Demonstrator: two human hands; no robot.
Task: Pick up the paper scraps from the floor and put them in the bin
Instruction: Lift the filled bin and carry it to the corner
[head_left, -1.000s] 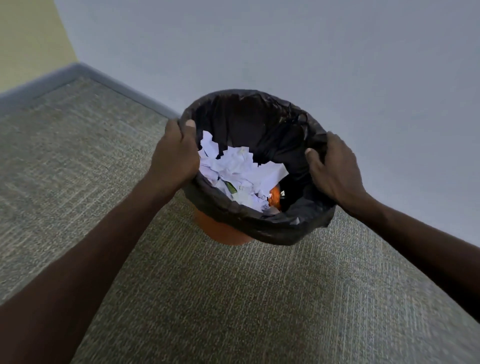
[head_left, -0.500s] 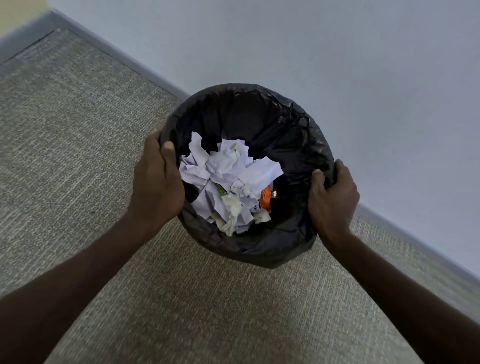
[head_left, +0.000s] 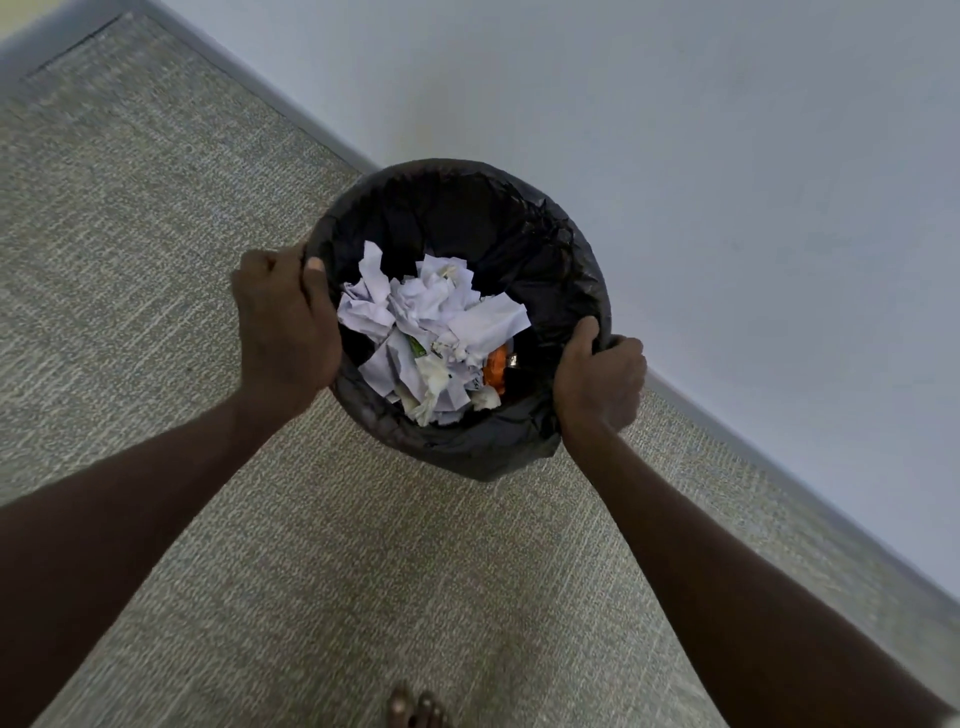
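Both hands, left hand (head_left: 285, 322) and right hand (head_left: 597, 384), grip the bin (head_left: 467, 208) rim, fingers closed; keep it level (paper scraps (head_left: 431, 332) seemingly loose) while setting down.

Black liner (head_left: 550, 260) holds white paper scraps (head_left: 431, 312) and something orange (head_left: 496, 366); the carpet (head_left: 156, 260) is flecked grey-green

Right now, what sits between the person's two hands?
In the head view, the black-lined round bin, holding crumpled white paper scraps, sits between the left hand and right hand, which grip its rim.
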